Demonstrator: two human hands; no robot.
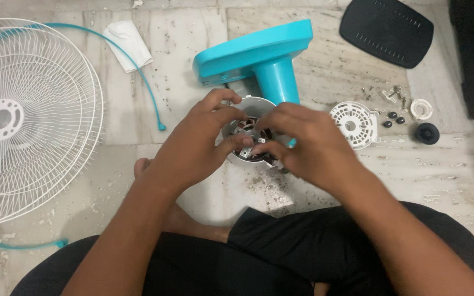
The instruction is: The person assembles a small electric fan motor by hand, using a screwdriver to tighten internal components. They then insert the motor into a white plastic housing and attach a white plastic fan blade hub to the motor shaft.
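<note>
A turquoise table fan body (pixel 264 55) lies on its side on the marble floor, its white motor housing (pixel 256 104) facing me with copper windings showing inside. My left hand (pixel 193 145) curls around the housing's left rim, thumb and fingers on its edge. My right hand (pixel 303 142) covers the right side, fingertips pinching a small metal part at the motor's centre. Both hands touch the motor; the lower part of the housing is hidden behind them.
White wire fan guards (pixel 28 115) lie at the left with a turquoise rim ring (pixel 122 52). A white cloth (pixel 130 44) is beyond. At the right are a white round motor cover (pixel 355 123), loose screws (pixel 393 96), a black knob (pixel 427 133) and a black plastic cover (pixel 388 30).
</note>
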